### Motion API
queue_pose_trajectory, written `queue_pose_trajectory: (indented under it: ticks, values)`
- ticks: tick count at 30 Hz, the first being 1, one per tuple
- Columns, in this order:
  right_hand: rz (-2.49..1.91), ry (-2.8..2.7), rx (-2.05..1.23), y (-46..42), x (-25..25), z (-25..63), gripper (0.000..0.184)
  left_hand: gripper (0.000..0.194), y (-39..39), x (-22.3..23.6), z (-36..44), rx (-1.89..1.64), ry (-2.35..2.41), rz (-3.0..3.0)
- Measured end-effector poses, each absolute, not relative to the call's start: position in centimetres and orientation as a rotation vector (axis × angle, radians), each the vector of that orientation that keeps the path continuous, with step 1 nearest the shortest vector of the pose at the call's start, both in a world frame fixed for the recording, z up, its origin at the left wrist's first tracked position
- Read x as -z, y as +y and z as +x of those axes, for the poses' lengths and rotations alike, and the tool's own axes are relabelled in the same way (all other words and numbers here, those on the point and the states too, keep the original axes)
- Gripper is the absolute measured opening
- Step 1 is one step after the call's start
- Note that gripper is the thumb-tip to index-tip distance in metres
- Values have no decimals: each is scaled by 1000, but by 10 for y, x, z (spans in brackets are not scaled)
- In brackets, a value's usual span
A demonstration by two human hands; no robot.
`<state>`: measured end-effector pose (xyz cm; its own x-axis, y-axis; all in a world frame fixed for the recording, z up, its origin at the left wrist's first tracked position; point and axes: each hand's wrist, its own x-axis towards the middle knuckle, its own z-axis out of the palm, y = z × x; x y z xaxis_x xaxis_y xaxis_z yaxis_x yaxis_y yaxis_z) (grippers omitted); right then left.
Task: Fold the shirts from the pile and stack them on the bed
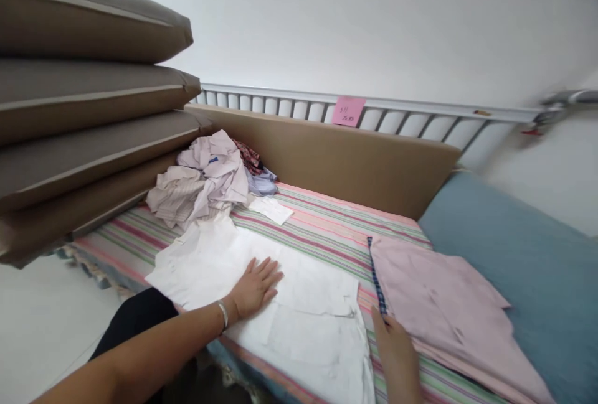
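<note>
A white shirt (299, 304) lies spread flat on the striped bedsheet (327, 230). My left hand (255, 286) rests flat on the shirt, fingers stretched out, a bracelet on the wrist. My right hand (397, 354) lies at the shirt's right edge, fingers extended toward a folded pink garment (443, 304) with a blue checked edge; it touches the sheet between the two. Neither hand holds anything.
A heap of crumpled clothes (210, 180) sits at the back left of the bed. Stacked grey cushions (84, 111) loom at the left. A tan board (336, 155) leans on the white rail with a pink note (348, 111). A blue sheet (514, 267) covers the right.
</note>
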<state>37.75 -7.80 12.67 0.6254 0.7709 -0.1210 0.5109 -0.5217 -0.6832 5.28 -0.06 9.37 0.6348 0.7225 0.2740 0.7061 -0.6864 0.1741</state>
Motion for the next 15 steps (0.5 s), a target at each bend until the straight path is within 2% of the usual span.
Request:
queue_pose_trajectory:
  ticks: [5, 9, 15]
  values:
    - [-2299, -1066, -699, -74, -113, 367, 52, 51, -19, -89, 82, -603, 1313, 2766]
    - [-2265, -1044, -849, -60, -101, 356, 65, 55, -30, -78, 96, -541, 1258, 2761]
    - [-2138, -1050, -778, -51, -96, 342, 58, 58, -29, -80, 91, -448, 1254, 2729]
